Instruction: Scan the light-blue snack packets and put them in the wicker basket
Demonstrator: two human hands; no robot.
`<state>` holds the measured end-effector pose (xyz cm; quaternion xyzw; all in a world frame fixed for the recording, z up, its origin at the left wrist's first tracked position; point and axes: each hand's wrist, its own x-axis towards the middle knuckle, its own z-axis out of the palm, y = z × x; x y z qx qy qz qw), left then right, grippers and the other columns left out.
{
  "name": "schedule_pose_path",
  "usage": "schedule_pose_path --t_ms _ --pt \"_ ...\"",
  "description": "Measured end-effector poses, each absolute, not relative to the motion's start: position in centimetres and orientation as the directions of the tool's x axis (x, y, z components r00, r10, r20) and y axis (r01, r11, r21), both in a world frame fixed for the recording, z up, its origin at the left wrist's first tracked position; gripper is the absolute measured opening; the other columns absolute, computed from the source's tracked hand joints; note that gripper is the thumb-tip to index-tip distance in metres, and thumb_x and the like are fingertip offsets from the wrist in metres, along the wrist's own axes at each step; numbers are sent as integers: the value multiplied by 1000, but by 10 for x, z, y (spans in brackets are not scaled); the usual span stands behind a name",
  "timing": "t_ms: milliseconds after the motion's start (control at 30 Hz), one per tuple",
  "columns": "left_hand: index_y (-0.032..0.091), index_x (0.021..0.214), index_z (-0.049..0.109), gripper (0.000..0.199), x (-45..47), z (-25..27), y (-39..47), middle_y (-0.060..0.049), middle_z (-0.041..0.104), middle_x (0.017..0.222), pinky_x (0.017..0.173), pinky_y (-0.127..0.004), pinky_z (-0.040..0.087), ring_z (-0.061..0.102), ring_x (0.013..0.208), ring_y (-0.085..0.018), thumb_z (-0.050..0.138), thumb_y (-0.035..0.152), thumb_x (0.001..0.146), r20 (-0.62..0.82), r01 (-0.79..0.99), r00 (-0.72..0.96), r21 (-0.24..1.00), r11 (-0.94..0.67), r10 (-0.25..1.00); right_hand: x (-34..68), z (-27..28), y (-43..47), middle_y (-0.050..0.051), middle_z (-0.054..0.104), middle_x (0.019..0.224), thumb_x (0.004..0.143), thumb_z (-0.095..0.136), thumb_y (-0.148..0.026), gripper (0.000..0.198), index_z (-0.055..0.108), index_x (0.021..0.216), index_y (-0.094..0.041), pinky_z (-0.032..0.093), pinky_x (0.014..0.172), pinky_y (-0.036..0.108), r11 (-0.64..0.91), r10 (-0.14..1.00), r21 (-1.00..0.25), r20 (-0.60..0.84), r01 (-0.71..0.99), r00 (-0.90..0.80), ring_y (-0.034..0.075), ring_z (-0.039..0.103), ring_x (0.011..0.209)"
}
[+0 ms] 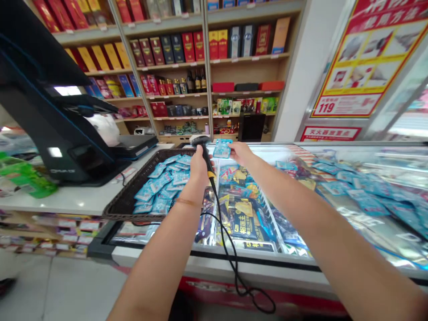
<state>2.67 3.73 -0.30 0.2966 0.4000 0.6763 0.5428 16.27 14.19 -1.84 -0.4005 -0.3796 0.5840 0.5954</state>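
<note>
My left hand (pixel 199 164) is wrapped round a black-and-yellow barcode scanner (pixel 206 157), whose cable hangs down over the freezer front. Just right of the scanner head, my right hand (pixel 242 154) pinches a small light-blue packet (pixel 222 148) by its right edge. Both hands are above the glass top of a chest freezer (pixel 240 255). A dark woven basket (pixel 129 176) heaped with similar blue packets (pixel 163 183) sits to the left of my left hand. More blue packets (pixel 368 187) lie spread on the glass at the right.
A black checkout scale with a screen (pixel 76 147) stands on the white counter (pixel 83 200) at left, near a green bottle (pixel 28 176). Shelves of boxed goods (pixel 174 47) line the back wall. A red-and-yellow poster (pixel 371 67) hangs at right.
</note>
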Motion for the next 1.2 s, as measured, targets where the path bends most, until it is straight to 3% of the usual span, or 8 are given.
schedule_pose_path --t_ms 167,400,567,733,933,1067,1133,1200 --pt "18 81 55 37 -34 4 22 2 53 59 41 -20 38 47 40 -9 44 49 97 -89 -484 -439 861 -153 894 73 -9 147 -3 59 55 78 65 -6 17 55 80 -19 58 69 30 -52 995 -929 -17 -367 -99 14 64 59" --pt "17 79 52 39 -57 -3 10 2 52 59 41 -19 39 45 40 -9 42 50 98 -165 -530 -450 840 -114 878 55 -25 142 -4 63 65 71 76 -15 18 61 80 -20 52 84 30 14 986 -968 56 -251 -159 14 67 78" --pt "18 80 53 39 -23 -6 5 2 53 58 39 -19 38 45 40 -9 46 52 96 -143 -556 -327 829 -68 934 127 -51 148 1 72 89 76 69 -16 13 66 88 -20 48 95 32 112 993 -993 110 -40 37 14 67 95" --pt "17 86 57 41 43 -27 -9 1 55 61 38 -20 37 47 41 -9 55 58 89 -69 -520 -61 854 28 996 236 -84 151 12 71 115 75 66 -14 28 69 103 -15 46 99 40 83 963 -965 142 247 231 23 66 107" --pt "17 88 55 56 117 -69 -21 1 57 63 36 -21 35 47 40 -9 65 70 75 21 -408 243 909 82 970 360 -116 146 21 61 134 77 65 -12 44 68 121 -11 35 110 52 -69 903 -813 195 578 382 41 50 131" --pt "17 90 56 59 136 -86 -15 0 58 68 36 -22 35 49 42 -9 68 72 71 64 -437 305 896 80 950 399 -127 146 24 54 142 76 74 -24 42 71 116 -13 21 112 66 -156 885 -702 213 694 414 51 33 141" --pt "17 92 57 60 138 -93 -12 0 59 71 37 -22 35 50 44 -9 69 72 70 58 -463 307 881 96 950 403 -133 145 22 62 132 77 75 -32 33 74 106 -16 27 109 66 -145 903 -669 212 729 374 49 44 134" --pt "17 93 58 60 136 -100 -11 0 59 71 37 -22 35 51 45 -9 70 71 70 31 -461 308 879 121 951 402 -140 142 16 71 116 81 70 -36 23 75 98 -20 39 103 57 -84 933 -652 215 754 290 41 59 119"
